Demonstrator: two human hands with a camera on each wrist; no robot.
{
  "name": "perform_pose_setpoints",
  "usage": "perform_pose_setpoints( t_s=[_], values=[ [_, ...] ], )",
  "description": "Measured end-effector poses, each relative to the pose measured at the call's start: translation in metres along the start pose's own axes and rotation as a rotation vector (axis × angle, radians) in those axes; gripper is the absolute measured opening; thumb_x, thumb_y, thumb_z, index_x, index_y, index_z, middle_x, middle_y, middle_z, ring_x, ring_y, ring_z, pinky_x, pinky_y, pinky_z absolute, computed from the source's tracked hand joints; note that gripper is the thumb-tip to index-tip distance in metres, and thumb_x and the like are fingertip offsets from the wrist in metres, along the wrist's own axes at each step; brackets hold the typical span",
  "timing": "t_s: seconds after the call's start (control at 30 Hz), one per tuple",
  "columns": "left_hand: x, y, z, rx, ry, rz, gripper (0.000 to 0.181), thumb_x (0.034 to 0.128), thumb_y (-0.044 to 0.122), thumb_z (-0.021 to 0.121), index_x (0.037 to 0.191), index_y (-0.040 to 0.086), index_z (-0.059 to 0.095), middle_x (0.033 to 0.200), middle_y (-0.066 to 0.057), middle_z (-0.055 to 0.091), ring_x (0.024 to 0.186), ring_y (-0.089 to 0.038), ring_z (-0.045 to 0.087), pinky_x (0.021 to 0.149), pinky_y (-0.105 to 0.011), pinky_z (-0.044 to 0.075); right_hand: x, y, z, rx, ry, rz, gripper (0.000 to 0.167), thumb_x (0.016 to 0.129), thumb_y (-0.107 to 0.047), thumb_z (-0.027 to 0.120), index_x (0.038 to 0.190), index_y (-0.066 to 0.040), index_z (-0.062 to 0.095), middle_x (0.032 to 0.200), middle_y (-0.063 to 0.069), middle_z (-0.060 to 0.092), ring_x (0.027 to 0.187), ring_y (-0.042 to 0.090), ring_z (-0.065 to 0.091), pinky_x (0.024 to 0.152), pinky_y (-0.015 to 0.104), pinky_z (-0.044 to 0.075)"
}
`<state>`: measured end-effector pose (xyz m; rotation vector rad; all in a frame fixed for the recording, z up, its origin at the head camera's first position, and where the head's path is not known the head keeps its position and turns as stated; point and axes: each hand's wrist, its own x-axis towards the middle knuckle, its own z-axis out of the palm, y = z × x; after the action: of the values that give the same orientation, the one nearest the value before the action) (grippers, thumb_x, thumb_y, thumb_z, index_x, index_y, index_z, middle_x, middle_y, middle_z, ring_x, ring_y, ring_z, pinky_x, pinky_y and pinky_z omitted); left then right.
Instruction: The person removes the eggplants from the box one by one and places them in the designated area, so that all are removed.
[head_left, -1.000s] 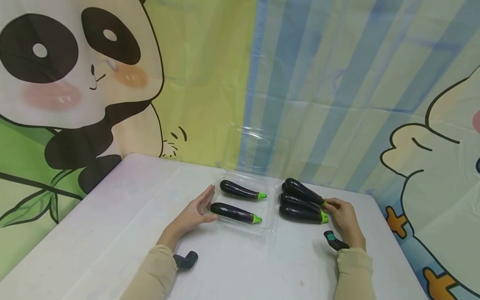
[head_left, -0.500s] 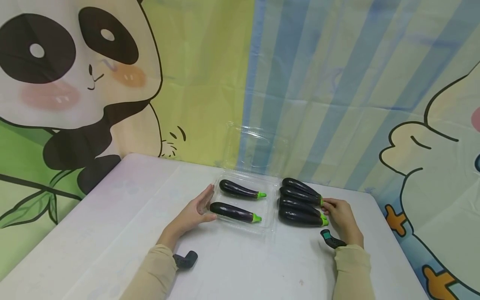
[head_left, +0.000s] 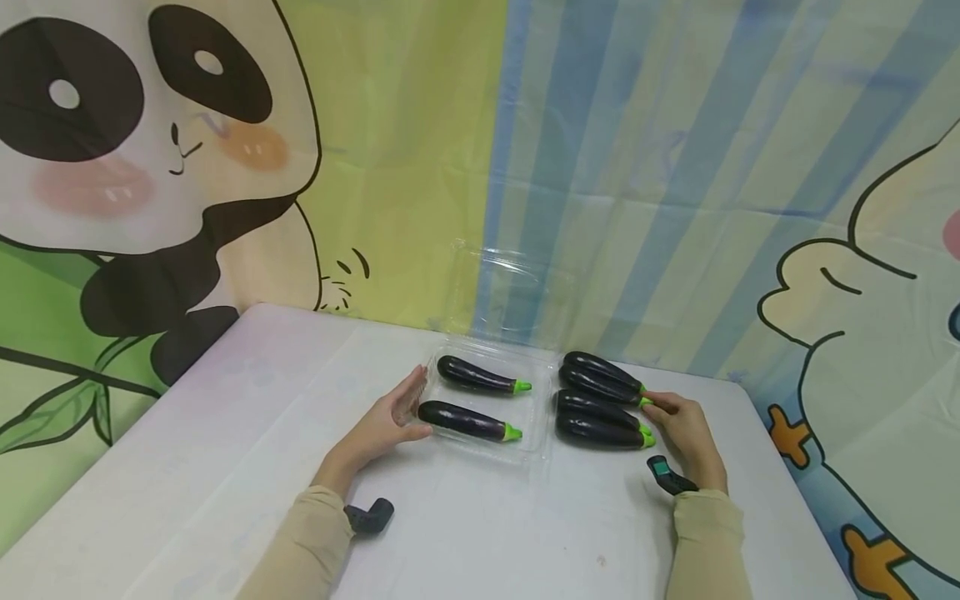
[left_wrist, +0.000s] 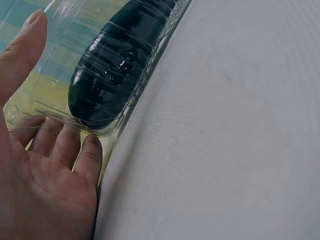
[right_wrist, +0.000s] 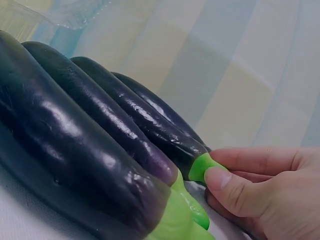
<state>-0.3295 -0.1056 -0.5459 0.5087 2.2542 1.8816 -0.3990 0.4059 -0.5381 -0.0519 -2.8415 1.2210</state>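
- Head view: a clear container (head_left: 536,408) sits on the white table (head_left: 450,533), its transparent lid (head_left: 513,292) raised at the rear.
- Head view: two eggplants lie in the container, a back eggplant (head_left: 474,374) and a front eggplant (head_left: 463,420), apart from each other, green stems to the right.
- Head view: just right of the container, four more lie side by side: a rear eggplant (head_left: 596,363), a second eggplant (head_left: 596,384), a third eggplant (head_left: 594,407) and a nearest eggplant (head_left: 598,432).
- Head view: the left hand (head_left: 382,429) is at the container's left side, thumb and fingers spread apart; the right hand (head_left: 684,429) is at the second eggplant's stem end.
- Left wrist view: finger ends meet the container's end wall; the thumb is extended, well apart from them. One dark eggplant shows through the plastic.
- Right wrist view: thumb and fingers are clamped on the second eggplant's green stem. The rear eggplant lies beyond it, partly hidden; a striped backdrop (right_wrist: 235,65) stands behind.
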Motion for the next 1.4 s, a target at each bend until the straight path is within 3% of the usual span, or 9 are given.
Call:
perform_pose_setpoints(
  t_s=[0.3,0.43,0.57,0.8,0.9,1.03,1.13,1.2,1.4],
  values=[
    [0.002,0.002,-0.003,-0.013,-0.018,-0.007,0.104,0.0793,0.024,0.078,0.154,0.026,0.005,0.161,0.009,0.007,0.148,-0.021,0.01,0.119,-0.038,0.017,-0.002,0.0,-0.002,-0.04,0.047,0.023,0.038,0.092,-0.031,0.063,0.122,-0.008,0.064,0.126,0.019,0.061,0.122,0.037,0.051,0.102,0.052,0.041],
    [0.002,0.003,-0.002,-0.019,-0.02,-0.011,0.104,0.0791,0.022,0.078,0.154,0.024,0.005,0.161,0.009,0.008,0.148,-0.021,0.011,0.119,-0.036,0.017,-0.005,0.0,-0.006,-0.075,0.028,0.058,0.04,0.092,-0.036,0.061,0.123,-0.012,0.065,0.129,0.016,0.06,0.124,0.036,0.049,0.104,0.053,0.039],
    [0.002,0.003,0.0,-0.024,-0.025,-0.005,0.104,0.0796,0.018,0.077,0.154,0.024,0.005,0.161,0.006,0.007,0.148,-0.022,0.011,0.119,-0.037,0.017,-0.01,-0.006,-0.011,-0.095,0.03,0.044,0.038,0.093,-0.035,0.059,0.123,-0.012,0.065,0.128,0.016,0.061,0.122,0.036,0.051,0.1,0.053,0.043],
    [0.001,0.002,0.002,-0.022,-0.02,-0.014,0.104,0.0792,0.021,0.078,0.154,0.027,0.005,0.161,0.007,0.009,0.148,-0.022,0.012,0.119,-0.038,0.018,-0.015,-0.034,-0.018,-0.108,0.147,-0.093,0.042,0.093,-0.04,0.058,0.123,-0.012,0.065,0.118,0.015,0.067,0.109,0.035,0.061,0.087,0.048,0.054],
    [0.001,0.002,0.002,-0.022,-0.021,-0.013,0.104,0.0792,0.021,0.078,0.154,0.026,0.005,0.161,0.007,0.009,0.148,-0.021,0.012,0.119,-0.037,0.018,-0.015,-0.053,-0.016,-0.095,0.179,-0.149,0.044,0.09,-0.041,0.06,0.124,-0.014,0.065,0.116,0.012,0.069,0.105,0.028,0.065,0.084,0.039,0.057],
    [0.0,0.004,0.001,-0.022,-0.013,-0.012,0.104,0.0791,0.02,0.078,0.154,0.025,0.006,0.161,0.007,0.009,0.148,-0.021,0.013,0.119,-0.036,0.018,-0.018,-0.084,-0.009,-0.04,0.162,-0.265,0.04,0.088,-0.034,0.065,0.122,-0.013,0.066,0.114,0.011,0.069,0.095,0.001,0.066,0.078,0.014,0.055],
    [-0.001,0.005,0.001,-0.012,-0.008,-0.01,0.104,0.0794,0.02,0.077,0.154,0.025,0.006,0.161,0.007,0.009,0.148,-0.021,0.012,0.119,-0.037,0.018,-0.021,-0.106,0.0,0.005,0.117,-0.368,0.037,0.086,-0.026,0.069,0.118,-0.007,0.068,0.111,0.013,0.07,0.088,-0.014,0.06,0.073,0.003,0.05],
    [-0.001,0.004,0.001,-0.011,-0.007,-0.005,0.103,0.0797,0.02,0.077,0.154,0.025,0.006,0.161,0.006,0.009,0.148,-0.021,0.012,0.119,-0.037,0.018,-0.024,-0.12,0.007,0.026,0.082,-0.426,0.035,0.084,-0.022,0.071,0.115,-0.004,0.069,0.109,0.014,0.07,0.087,-0.011,0.062,0.073,0.005,0.051],
    [-0.001,0.004,0.0,-0.016,-0.006,0.012,0.103,0.0797,0.019,0.077,0.154,0.024,0.006,0.161,0.007,0.008,0.148,-0.019,0.012,0.118,-0.034,0.019,-0.035,-0.156,0.031,0.014,-0.026,-0.552,0.032,0.08,-0.015,0.074,0.11,-0.004,0.071,0.107,0.014,0.07,0.09,0.024,0.071,0.073,0.02,0.059]
  ],
)
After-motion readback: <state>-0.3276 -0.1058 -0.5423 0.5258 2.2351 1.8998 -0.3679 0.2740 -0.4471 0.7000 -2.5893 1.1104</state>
